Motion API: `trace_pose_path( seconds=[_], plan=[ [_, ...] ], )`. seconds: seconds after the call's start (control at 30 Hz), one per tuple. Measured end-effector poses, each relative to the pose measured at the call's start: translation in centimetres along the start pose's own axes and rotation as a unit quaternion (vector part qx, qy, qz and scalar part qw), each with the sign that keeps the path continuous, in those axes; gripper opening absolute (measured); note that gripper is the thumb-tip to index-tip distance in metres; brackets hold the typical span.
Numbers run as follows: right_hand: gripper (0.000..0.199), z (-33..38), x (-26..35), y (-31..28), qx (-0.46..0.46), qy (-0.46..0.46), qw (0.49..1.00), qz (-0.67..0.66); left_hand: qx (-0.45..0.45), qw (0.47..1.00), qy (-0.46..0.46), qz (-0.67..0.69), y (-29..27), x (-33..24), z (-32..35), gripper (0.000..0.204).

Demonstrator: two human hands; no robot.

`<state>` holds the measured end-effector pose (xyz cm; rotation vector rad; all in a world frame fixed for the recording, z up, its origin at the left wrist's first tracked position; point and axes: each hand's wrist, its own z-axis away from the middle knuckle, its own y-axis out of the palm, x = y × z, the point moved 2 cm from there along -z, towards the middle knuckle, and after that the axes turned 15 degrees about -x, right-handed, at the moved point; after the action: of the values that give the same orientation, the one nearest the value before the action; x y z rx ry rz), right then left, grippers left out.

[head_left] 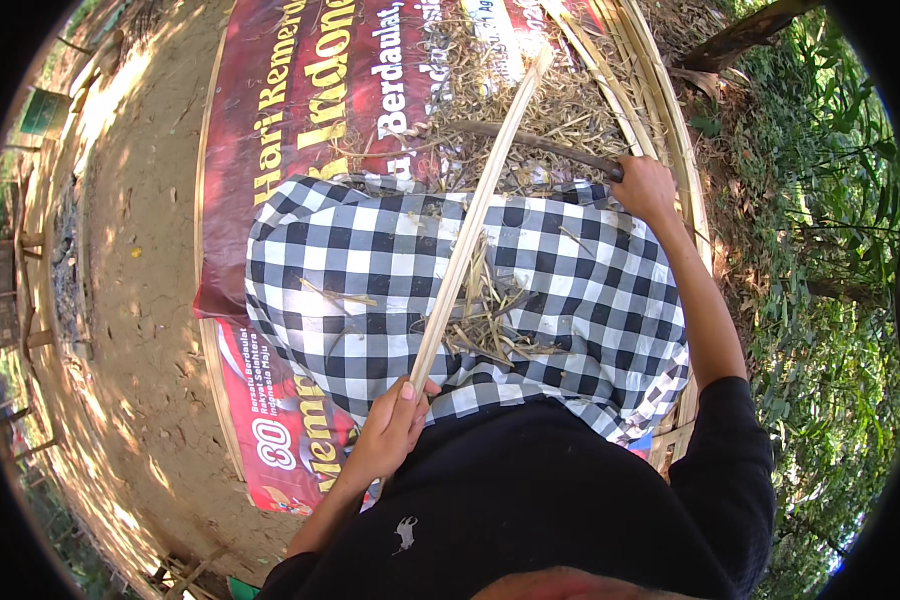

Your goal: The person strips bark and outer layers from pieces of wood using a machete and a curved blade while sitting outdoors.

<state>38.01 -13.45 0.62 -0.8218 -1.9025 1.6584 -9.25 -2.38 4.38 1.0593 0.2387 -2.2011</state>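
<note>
A pale strip (475,225) is gripped near its lower end by the left hand (395,425), the fingers wrapped around it, just in front of the black shirt (530,490). It is held aslant over the checked cloth (340,270), its far end pointed away and a little to the right, above the red banner (232,230). A dark, slender tool (565,150) is held by the right hand (645,187), the fist closed around its end near the right edge of the banner. The strip is crossed by the tool beyond the far edge of the cloth, with the tool seen on both sides of it; whether the two are touching cannot be told. The lap is covered by the cloth, on which a loose heap of shavings (485,320) is gathered near the middle. More scraps (570,110) are scattered thickly over the banner beyond. The banner is bordered on the right by long slats (660,90), with green plants (820,200) farther out; bare ground (145,230) is seen on the left.
</note>
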Motion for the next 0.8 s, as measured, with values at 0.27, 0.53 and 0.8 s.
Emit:
trace_pose_path(
  seconds=[0.27,0.53,0.8],
  plan=[
    [0.027,3.6,-1.8,-5.5,-0.073,0.197,0.970,-0.122,0.035,0.988,0.013,0.152,-0.3,-0.6,-2.0,0.033],
    [0.029,8.3,-3.1,-8.8,-0.043,0.288,0.955,-0.058,0.070,0.994,0.040,0.078,-0.5,-4.9,-5.2,0.028],
    [0.036,13.1,-1.5,-10.0,-0.086,0.320,0.917,-0.220,0.064,0.987,0.071,0.130,2.2,-5.2,-8.4,0.039]
  ],
)
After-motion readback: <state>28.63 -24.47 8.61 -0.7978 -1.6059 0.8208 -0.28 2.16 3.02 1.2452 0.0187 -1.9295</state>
